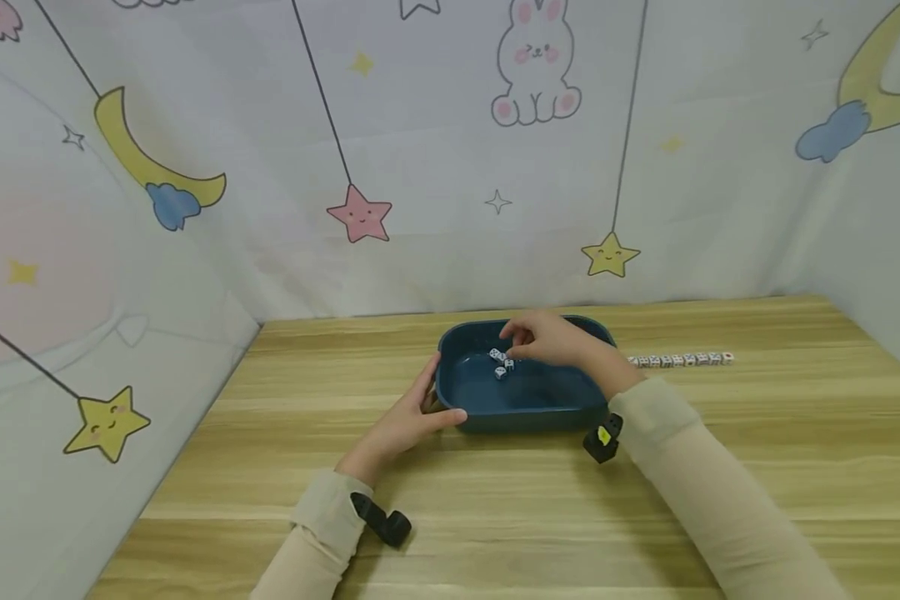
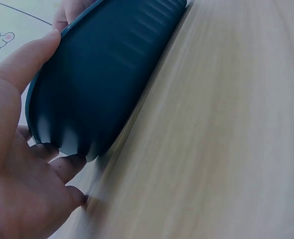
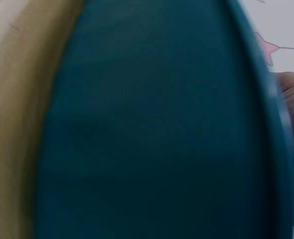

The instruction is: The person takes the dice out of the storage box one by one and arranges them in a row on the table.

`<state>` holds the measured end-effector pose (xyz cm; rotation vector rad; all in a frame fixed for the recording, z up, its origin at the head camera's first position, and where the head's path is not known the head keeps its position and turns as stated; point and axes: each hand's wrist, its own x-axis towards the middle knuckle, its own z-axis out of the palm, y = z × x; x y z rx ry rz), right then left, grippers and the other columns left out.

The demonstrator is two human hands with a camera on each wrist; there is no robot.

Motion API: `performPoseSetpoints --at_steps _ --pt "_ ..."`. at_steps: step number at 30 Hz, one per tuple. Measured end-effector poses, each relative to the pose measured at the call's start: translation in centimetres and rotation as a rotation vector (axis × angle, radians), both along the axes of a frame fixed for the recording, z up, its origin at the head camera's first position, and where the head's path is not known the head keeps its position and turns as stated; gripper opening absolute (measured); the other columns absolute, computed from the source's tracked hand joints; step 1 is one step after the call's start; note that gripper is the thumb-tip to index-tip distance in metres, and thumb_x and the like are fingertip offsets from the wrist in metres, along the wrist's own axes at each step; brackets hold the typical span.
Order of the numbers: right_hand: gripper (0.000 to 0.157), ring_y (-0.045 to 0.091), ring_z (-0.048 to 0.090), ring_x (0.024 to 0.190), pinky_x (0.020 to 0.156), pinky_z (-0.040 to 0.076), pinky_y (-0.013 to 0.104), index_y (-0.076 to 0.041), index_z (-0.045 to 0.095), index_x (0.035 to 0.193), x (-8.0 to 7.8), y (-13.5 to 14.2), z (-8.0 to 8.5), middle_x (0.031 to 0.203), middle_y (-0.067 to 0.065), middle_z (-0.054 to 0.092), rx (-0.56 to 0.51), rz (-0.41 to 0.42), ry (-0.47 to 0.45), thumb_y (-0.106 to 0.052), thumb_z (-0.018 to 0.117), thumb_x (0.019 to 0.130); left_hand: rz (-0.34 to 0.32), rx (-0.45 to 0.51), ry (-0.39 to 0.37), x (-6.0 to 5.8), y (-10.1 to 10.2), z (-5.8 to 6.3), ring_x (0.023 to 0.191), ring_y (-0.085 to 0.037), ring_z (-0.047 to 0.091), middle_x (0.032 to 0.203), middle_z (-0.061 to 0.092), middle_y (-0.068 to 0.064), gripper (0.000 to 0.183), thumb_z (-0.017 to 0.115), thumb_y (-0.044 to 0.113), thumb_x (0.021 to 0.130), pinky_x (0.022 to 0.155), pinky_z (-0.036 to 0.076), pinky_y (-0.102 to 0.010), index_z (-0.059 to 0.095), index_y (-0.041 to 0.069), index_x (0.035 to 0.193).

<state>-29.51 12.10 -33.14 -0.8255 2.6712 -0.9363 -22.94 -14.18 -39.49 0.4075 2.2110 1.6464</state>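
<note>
A dark blue plastic basin [image 1: 532,422] stands on the wooden table. Against its left end is my left hand [image 1: 407,419], gripping it with the thumb at the rim and the fingers around the end wall, as the left wrist view also shows. Several white dice [image 1: 501,372] lie together on the basin floor, left of its middle. My right hand [image 1: 557,337] reaches over the basin, fingers bent down just beside these dice. Whether a die is between its fingertips is hidden. In the right wrist view the basin's wall [image 3: 151,109] covers most of that hand.
On the table [image 1: 765,433], right of the basin, a straight row of several white dice [image 1: 678,361] runs rightward from behind my right forearm. A white cloth backdrop [image 1: 450,150] with printed stars and moons hangs along the table's far edge.
</note>
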Motion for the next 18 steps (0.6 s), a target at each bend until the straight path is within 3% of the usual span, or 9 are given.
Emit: performPoseSetpoints --at_steps 18 --pt "0.027 0.014 0.055 0.072 0.067 0.048 0.028 0.001 0.065 0.116 -1.1 -1.0 -3.1 0.085 0.005 0.064 0.102 0.008 -0.05 -0.008 0.064 0.09 -0.012 0.007 -0.008 -0.1 -0.1 0.0 0.147 -0.024 0.017 0.162 0.001 -0.001 0.1 0.072 0.029 0.088 0.114 0.026 -0.046 -0.001 0.031 0.156"
